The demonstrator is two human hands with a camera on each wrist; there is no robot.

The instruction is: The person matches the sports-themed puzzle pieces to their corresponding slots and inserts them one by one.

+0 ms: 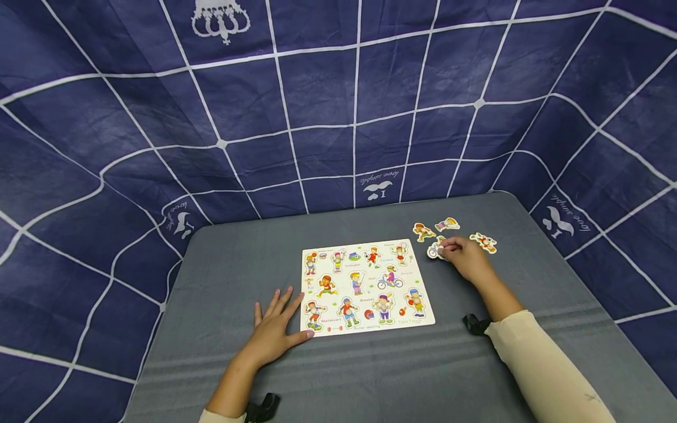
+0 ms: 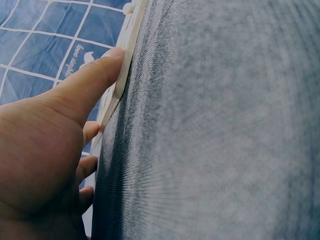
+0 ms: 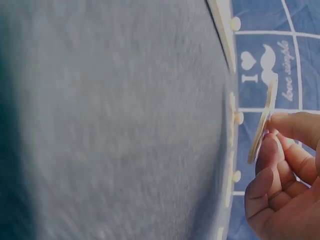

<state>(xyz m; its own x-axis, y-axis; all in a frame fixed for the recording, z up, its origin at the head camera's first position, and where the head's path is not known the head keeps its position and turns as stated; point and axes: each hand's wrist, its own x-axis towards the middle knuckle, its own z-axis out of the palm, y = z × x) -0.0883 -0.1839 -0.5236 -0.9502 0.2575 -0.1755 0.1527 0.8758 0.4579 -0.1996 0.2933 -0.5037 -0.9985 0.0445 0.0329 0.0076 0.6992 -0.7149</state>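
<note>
A white wooden puzzle board (image 1: 338, 288) printed with children playing sports lies on the grey table. At its lower left corner, my left hand (image 1: 272, 332) has its fingers spread, and the thumb (image 2: 107, 67) touches the board's edge. To the right of the board, my right hand (image 1: 468, 257) pinches a thin wooden puzzle piece (image 3: 265, 117) between thumb and fingers. The head view shows part of a bicycle on that piece; my fingers cover the rest. In the right wrist view it is tilted and raised off the cloth.
Around my right hand lie a running-figure piece (image 1: 423, 231), a piece with a yellow-haired figure (image 1: 447, 224) and another figure piece (image 1: 483, 242). A blue curtain with white grid lines (image 1: 328, 94) stands behind and beside the table (image 1: 238, 276).
</note>
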